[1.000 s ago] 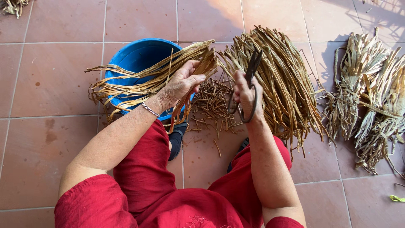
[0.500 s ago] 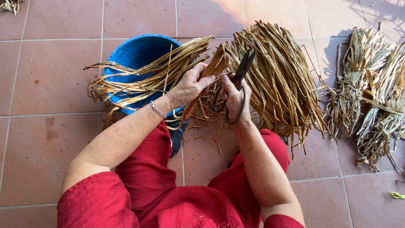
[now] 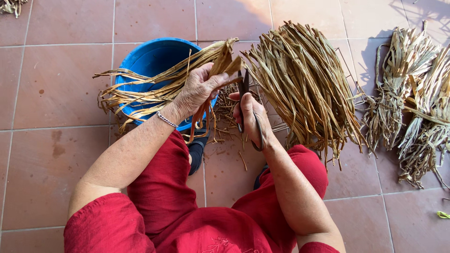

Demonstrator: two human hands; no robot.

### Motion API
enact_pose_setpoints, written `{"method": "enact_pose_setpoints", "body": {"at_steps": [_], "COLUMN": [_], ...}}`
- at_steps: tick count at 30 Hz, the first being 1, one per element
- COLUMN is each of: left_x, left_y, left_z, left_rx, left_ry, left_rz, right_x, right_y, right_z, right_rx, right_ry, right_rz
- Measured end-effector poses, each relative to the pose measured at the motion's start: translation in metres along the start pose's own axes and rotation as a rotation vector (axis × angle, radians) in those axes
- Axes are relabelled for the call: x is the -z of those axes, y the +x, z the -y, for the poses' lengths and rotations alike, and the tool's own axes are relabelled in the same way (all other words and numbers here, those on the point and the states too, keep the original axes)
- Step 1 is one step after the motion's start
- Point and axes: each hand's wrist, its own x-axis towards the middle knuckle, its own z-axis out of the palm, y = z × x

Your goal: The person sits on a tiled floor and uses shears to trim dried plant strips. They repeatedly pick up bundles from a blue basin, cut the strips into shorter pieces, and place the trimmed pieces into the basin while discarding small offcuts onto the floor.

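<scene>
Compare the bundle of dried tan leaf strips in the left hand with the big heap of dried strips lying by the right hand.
The bundle of dried tan leaf strips is thin, gripped by the left hand and lies across the blue plastic bucket; the big heap of dried strips is far thicker and rests on the tiled floor, unheld. Both are dry, tan, flat strips.

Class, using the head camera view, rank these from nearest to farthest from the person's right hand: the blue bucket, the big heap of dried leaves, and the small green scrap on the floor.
1. Big heap of dried leaves: just right of the right hand.
2. Blue bucket: to its left, behind the left hand.
3. Small green scrap: far right edge of the floor.
</scene>
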Motion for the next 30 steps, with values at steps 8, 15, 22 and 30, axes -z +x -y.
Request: {"method": "enact_pose_setpoints", "body": {"at_steps": [8, 15, 22, 30], "left_x": [-0.007, -0.012, -0.007, -0.004], "left_y": [-0.005, -0.004, -0.002, 0.0], "left_z": [-0.002, -0.003, 0.003, 0.009], "left_rx": [0.025, 0.025, -0.045, 0.037], "left_ry": [0.083, 0.034, 0.075, 0.052], "left_rz": [0.091, 0.118, 0.132, 0.086], "right_x": [0.004, -0.007, 0.012, 0.03], "right_y": [-0.002, -0.001, 0.007, 0.01], "right_z": [0.006, 0.005, 0.001, 0.0], "right_rx": [-0.063, -0.01, -0.083, -0.04], "right_ry": [-0.147, -0.193, -0.14, 0.099], "right_rz": [-0.129, -0.239, -0.124, -0.238]}}
